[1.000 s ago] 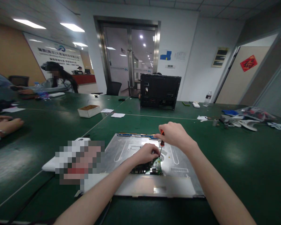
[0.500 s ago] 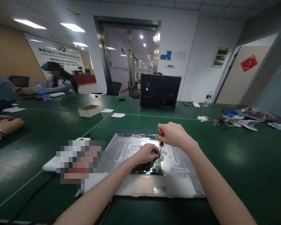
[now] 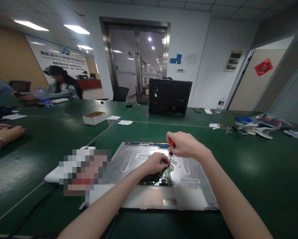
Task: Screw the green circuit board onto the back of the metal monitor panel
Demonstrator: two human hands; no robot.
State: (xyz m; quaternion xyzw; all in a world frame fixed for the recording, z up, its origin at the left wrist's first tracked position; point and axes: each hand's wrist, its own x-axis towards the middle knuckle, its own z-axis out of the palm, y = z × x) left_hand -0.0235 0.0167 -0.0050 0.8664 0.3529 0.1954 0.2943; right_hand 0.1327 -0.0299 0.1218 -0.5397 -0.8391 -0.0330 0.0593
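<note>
A flat silver metal panel [image 3: 188, 172] lies on the green table in front of me, with a small green circuit board [image 3: 165, 176] near its middle. My right hand [image 3: 186, 145] grips a red-handled screwdriver [image 3: 171, 147] held upright, its tip down on the circuit board. My left hand [image 3: 156, 163] rests on the board just left of the tip, fingers curled against it, steadying it.
A black monitor housing [image 3: 170, 97] stands upright at the far side. A small cardboard box [image 3: 94, 118] and papers lie to the left. Another person's hands [image 3: 4, 132] rest at the left edge. A person sits far left. Clutter [image 3: 258, 126] and a bottle [image 3: 220, 104] are at right.
My right hand with the screwdriver has shifted slightly left and turned a little; the left hand and panel stay put.
</note>
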